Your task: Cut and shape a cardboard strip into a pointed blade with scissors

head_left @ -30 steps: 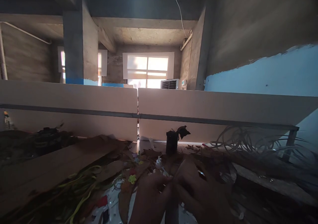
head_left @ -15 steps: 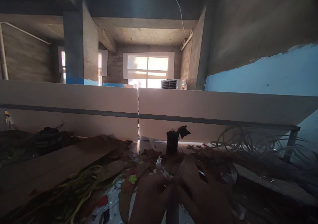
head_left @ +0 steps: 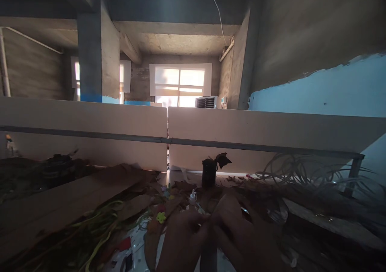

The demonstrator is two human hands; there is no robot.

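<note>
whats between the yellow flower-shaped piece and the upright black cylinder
In the head view, a small white bottle with a narrow nozzle stands between them, among brown scraps.

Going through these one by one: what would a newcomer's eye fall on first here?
Probably the bright multi-pane window at upper centre, above the long pale partition panels, then the light-blue painted wall area at right. At bottom centre, the bare left hand and right hand work close together in shadow, with a small yellow-green flower-shaped piece standing out just left of them.
</note>
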